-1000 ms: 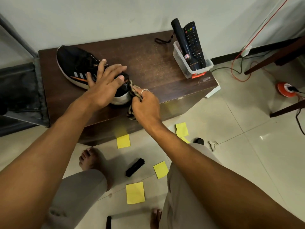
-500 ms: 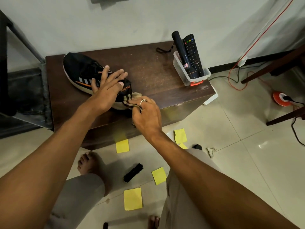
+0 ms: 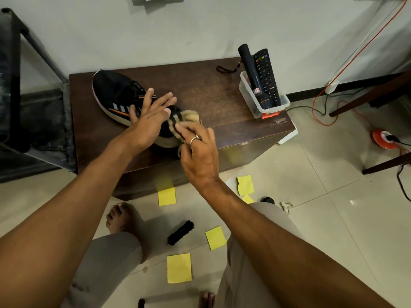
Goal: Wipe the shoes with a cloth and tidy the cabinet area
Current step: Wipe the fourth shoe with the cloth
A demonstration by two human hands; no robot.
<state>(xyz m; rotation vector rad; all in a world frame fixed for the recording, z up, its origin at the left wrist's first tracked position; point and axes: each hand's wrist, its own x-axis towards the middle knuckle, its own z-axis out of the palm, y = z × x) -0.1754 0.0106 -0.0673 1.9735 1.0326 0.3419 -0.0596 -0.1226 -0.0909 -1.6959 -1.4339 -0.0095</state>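
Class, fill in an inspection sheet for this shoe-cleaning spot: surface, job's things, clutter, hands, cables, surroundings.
Surface: brown cabinet top, speckled with dust.
Job's things: black shoe lies on cabinet; striped cloth against its toe.
Clutter: tub holding remote and torch; brush and yellow notes on floor.
Hands: left hand flat on shoe; right hand grips cloth.
Cables: red cable down the wall; black cable on floor.
Surroundings: white wall, tiled floor.

One shoe [image 3: 111, 94], one cloth [image 3: 191, 115], one brush [image 3: 180, 232], one remote [image 3: 265, 76], perhaps five yellow notes [image 3: 179, 271].
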